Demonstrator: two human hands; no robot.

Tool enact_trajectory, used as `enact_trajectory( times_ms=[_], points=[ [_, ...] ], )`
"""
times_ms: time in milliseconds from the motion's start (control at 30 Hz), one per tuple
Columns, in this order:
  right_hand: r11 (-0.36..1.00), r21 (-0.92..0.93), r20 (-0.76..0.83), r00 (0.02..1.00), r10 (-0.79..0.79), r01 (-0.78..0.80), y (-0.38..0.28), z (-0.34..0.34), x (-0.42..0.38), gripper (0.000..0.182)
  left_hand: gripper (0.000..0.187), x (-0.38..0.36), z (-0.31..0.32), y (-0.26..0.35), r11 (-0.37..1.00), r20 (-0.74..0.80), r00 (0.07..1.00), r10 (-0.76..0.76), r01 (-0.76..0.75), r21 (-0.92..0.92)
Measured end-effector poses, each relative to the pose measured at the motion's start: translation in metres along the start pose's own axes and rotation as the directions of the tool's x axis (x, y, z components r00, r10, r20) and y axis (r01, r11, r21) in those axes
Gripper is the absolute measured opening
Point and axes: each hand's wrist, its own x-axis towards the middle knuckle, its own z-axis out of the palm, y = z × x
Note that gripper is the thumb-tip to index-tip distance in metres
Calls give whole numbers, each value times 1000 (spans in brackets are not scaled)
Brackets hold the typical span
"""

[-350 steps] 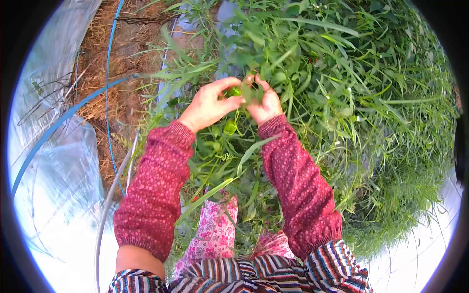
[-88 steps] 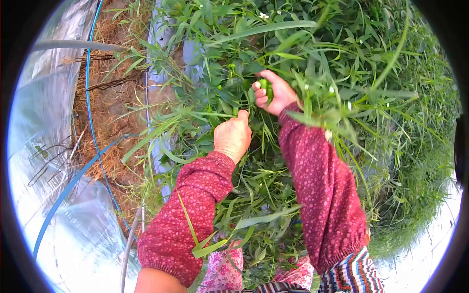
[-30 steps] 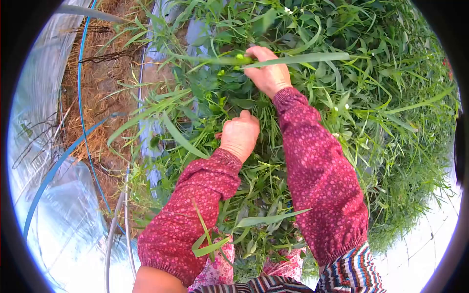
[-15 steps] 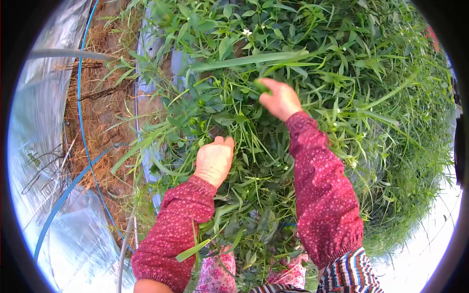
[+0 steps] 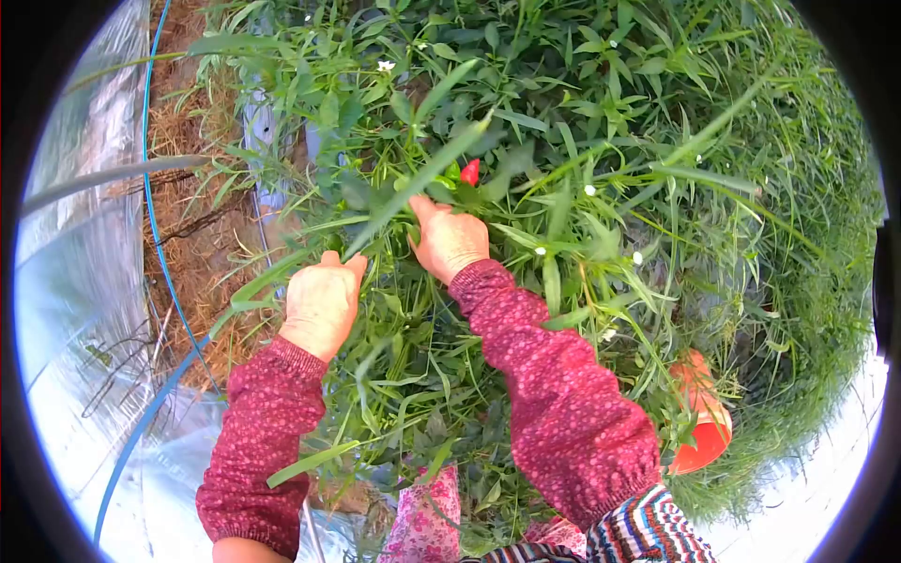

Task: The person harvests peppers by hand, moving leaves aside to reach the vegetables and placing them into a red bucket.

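Since thin, pointed leaves (image 5: pixel 394 319) crowd thickly around the fingertips, a blind tug could tear them. Down-left of the pepper (image 5: pixel 470 172), the left hand (image 5: pixel 321 298) is curled; I cannot tell what it pinches. Just below-left of the glossy red pepper, the right hand (image 5: pixel 450 240) reaches in, any pinch hidden. Well down-right, the smooth, round-mouthed bucket (image 5: pixel 695 387) lies tipped and might roll if knocked.

Straw (image 5: pixel 174 117) left of plants (image 5: pixel 563 122), bucket (image 5: pixel 696 387) among them
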Motion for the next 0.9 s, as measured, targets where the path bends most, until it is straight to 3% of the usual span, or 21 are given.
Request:
enact_trajectory(
  times_ms=[33, 100, 167, 200, 233, 267, 300, 367, 433, 467, 500, 600, 633, 700, 733, 800, 833, 900],
  points=[
    [999, 35, -84, 996, 11, -8, -2, -2, 0, 49, 19, 1, -3, 2, 999, 33, 999, 38, -37, -17],
    [977, 88, -197, 965, -173, 193, -4, -3, -9, 55, 21, -1, -9, 6, 996, 69, 994, 84, -82, -26],
    [981, 33, -20, 981, -192, 193, -1, 8, -2, 51, 22, -7, -15, 9, 991, 191, 973, 133, -135, -4],
    [979, 51, -5, 981, -196, 196, 4, 12, -1, 50, 24, -4, -18, 6, 999, 67, 998, -14, 11, 52],
    [977, 69, 12, 979, -202, 201, 8, 18, 0, 49, 20, 3, -19, -12, 997, -111, 994, 21, -29, -70],
    [976, 75, 7, 979, -203, 202, 11, 25, 4, 49, 15, 15, -34, -14, 821, 30, 996, -87, 89, -565],
    [976, 171, 50, 988, -144, 134, 14, 34, 8, 49, 15, 27, -56, -14, 409, 210, 972, -110, 237, -881],
    [963, 264, 101, 991, -89, 59, 13, 38, 7, 48, 15, 59, -77, -10, 613, 132, 990, 43, 78, -787],
    [984, 141, 96, 988, -123, 109, 7, 30, 4, 49, 20, 94, -59, 0, 667, -17, 996, 86, -70, -742],
    [987, 108, 109, 985, -134, 123, 5, 29, 6, 44, 20, 113, -47, 5, 666, -35, 998, 50, -59, -744],
    [987, 107, 108, 985, -133, 122, 5, 30, 5, 44, 20, 130, -46, 14, 681, 106, 992, -73, 127, -721],
    [982, 153, 49, 991, -124, 115, 6, 40, 0, 39, 21, 179, -16, 20, 802, -7, 997, -81, 61, -594],
    [981, 163, 21, 993, -113, 108, 5, 43, 0, 35, 22, 190, -5, 24, 763, 106, 989, -106, 149, -628],
    [979, 180, -42, 995, -92, 98, 6, 47, 2, 29, 22, 219, 38, 19, 955, 90, 977, -195, 210, -210],
    [974, 220, 34, 997, -69, 60, 3, 35, 1, 24, 22, 224, 58, 15, 955, 92, 977, -194, 209, -211],
    [980, 192, 89, 994, -69, 51, 1, 29, 3, 23, 21, 225, 78, 12, 890, -41, 914, -405, 383, -250],
    [985, 165, 141, 988, -68, 44, 0, 28, 3, 23, 21, 228, 86, 9, 890, -38, 915, -402, 381, -251],
    [988, 143, 106, 992, -74, 59, 3, 42, 3, 23, 22, 225, 65, 11, 983, 104, 977, -184, 184, 14]
  ],
)
